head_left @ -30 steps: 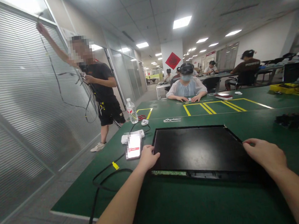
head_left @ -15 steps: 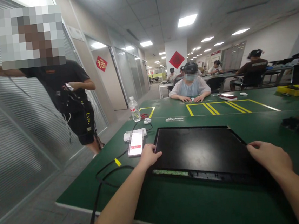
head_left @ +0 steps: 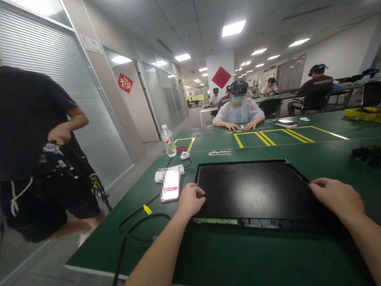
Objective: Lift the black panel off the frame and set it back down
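Note:
A black flat screen panel (head_left: pixel 249 191) lies face up on the green table (head_left: pixel 218 261). Along its near edge a strip of green circuit board (head_left: pixel 216 221) is exposed beside black plastic. My left hand (head_left: pixel 191 200) grips the panel's left edge, thumb over the top. On the opposite side my right hand (head_left: pixel 339 196) pinches the right edge, its fingers partly hidden underneath. Just left of my left hand rests a phone (head_left: pixel 171 185) with a lit screen, against a white device (head_left: pixel 160 176).
A black cable (head_left: pixel 125 232) with a yellow tag runs off the table's left edge. Behind stand a water bottle (head_left: pixel 168 140) and a white plug-like piece (head_left: pixel 185 155). Dark parts (head_left: pixel 377 156) lie at right. One person (head_left: pixel 239 111) sits opposite; another (head_left: pixel 31 131) is close at left.
The person at left has come nearer and lowered the raised arm. My view has shifted slightly. Both my hands keep their hold on the panel, which stays in place.

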`<state>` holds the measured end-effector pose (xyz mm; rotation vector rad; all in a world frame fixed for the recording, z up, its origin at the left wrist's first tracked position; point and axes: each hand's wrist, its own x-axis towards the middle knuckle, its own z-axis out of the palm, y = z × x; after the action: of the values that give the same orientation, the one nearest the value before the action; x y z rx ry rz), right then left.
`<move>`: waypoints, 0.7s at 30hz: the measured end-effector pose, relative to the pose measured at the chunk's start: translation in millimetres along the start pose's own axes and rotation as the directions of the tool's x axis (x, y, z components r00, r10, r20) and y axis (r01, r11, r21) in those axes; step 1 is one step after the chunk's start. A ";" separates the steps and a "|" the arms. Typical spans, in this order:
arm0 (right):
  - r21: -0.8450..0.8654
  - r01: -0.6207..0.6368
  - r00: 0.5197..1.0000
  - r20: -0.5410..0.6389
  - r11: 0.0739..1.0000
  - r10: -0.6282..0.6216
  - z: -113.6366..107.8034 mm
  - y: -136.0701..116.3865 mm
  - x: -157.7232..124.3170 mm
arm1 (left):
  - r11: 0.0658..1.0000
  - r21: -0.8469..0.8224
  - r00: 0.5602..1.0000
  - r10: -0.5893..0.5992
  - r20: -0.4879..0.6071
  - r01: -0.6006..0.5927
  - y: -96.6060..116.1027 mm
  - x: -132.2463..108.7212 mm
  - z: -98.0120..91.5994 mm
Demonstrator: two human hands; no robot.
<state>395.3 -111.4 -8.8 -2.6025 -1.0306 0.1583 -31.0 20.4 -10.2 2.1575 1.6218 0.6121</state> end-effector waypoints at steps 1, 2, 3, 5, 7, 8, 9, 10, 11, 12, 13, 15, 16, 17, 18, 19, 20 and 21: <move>0.004 0.002 1.000 -0.004 1.000 -0.002 0.7 1.0 0.4 | 1.000 0.023 1.000 0.011 -0.002 -0.011 0.8 -0.9 -1.2; 0.010 0.003 1.000 -0.010 1.000 -0.003 1.5 2.5 1.2 | 0.999 0.043 1.000 0.017 -0.010 -0.017 0.7 -1.3 -2.7; 0.021 0.000 1.000 -0.018 1.000 0.001 2.4 4.7 2.6 | 0.998 0.063 1.000 0.015 -0.021 -0.013 0.0 -1.3 -4.4; 0.055 -0.004 0.999 -0.040 0.999 0.006 4.4 10.6 7.1 | 0.993 0.120 1.000 -0.010 -0.022 0.013 -2.8 -0.4 -7.3; 0.091 -0.008 0.997 -0.078 0.996 0.016 7.0 17.6 13.4 | 0.980 0.197 0.999 -0.037 0.011 0.034 -5.6 0.7 -8.1; 0.106 -0.010 0.995 -0.097 0.994 0.020 8.8 20.9 16.9 | 0.972 0.230 0.999 -0.044 0.027 0.037 -6.3 1.2 -7.6; 0.117 -0.003 0.994 -0.106 0.993 0.015 10.9 23.7 20.5 | 0.967 0.252 0.998 -0.049 0.038 0.038 -6.5 1.5 -6.8; 0.122 0.013 0.995 -0.103 0.992 0.000 13.5 25.9 23.9 | 0.964 0.263 0.998 -0.053 0.044 0.040 -6.0 1.7 -5.8; 0.121 0.032 0.996 -0.091 0.992 -0.021 16.6 27.3 27.1 | 0.964 0.263 0.997 -0.060 0.044 0.046 -5.1 1.8 -4.8; 0.116 0.053 0.996 -0.072 0.992 -0.045 19.9 28.1 29.7 | 0.964 0.258 0.997 -0.068 0.041 0.055 -3.8 1.9 -4.1; 0.108 0.069 0.997 -0.054 0.992 -0.063 23.3 28.1 31.7 | 0.966 0.250 0.996 -0.078 0.037 0.066 -2.4 2.0 -3.6; 0.092 0.090 0.996 -0.032 0.992 -0.087 29.5 27.0 33.8 | 0.972 0.219 0.995 -0.091 0.033 0.082 -0.1 2.3 -3.6; 0.089 0.098 0.995 -0.028 0.991 -0.096 32.0 26.2 33.9 | 0.976 0.201 0.995 -0.096 0.029 0.089 0.6 2.6 -3.9; 0.091 0.108 0.994 -0.025 0.990 -0.107 33.8 25.6 33.6 | 0.979 0.184 0.995 -0.100 0.025 0.094 0.8 2.9 -4.3; 0.095 0.117 0.993 -0.023 0.989 -0.115 34.9 25.2 33.1 | 0.981 0.167 0.995 -0.101 0.021 0.096 0.5 3.2 -4.8; 0.100 0.120 0.993 -0.022 0.988 -0.118 35.3 25.2 32.6 | 0.984 0.150 0.995 -0.101 0.019 0.097 -0.3 3.7 -5.4; 0.108 0.114 0.993 -0.021 0.988 -0.113 34.9 25.4 32.1 | 0.986 0.135 0.995 -0.102 0.017 0.099 -1.4 4.2 -6.1; 0.117 0.100 0.995 -0.020 0.988 -0.099 34.1 25.7 31.8 | 0.987 0.125 0.995 -0.101 0.017 0.098 -2.8 4.9 -6.9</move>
<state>427.5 -98.1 -49.1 -2.4373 -1.1088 0.1712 -35.8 26.1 -5.4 2.1447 1.7862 0.4666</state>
